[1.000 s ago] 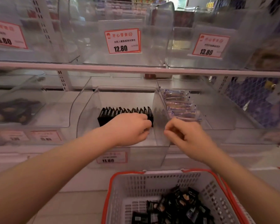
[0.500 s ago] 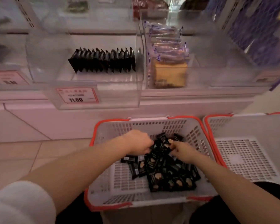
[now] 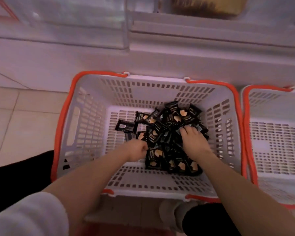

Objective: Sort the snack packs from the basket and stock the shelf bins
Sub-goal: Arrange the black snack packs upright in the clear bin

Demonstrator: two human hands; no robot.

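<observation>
Head view: the small black foil snack packs with tan print [image 3: 173, 142] lie heaped toward 3 o'clock on the floor of the white slotted plastic basket with the orange rim [image 3: 90, 120]; one pack [image 3: 125, 126] sits alone at about 9 o'clock of the heap. A second ago both my hands were up at the clear shelf bin, beside the row of black packs stood on edge there. Half a second ago they had dropped into the basket. Now my right hand [image 3: 193, 140] lies on top of the heap, fingers spread and pressing into the packs; I cannot tell whether any is pinched beneath. My left hand [image 3: 137, 150] is curled at the heap's 9 o'clock edge, fingers tucked against a pack; whether it clamps one is hidden.

Judgement: one stocking run is done and the next gather has begun. Many packs remain.

A second white basket [image 3: 276, 142] stands at 3 o'clock, the pale shelf base [image 3: 194, 62] at 12 o'clock.
</observation>
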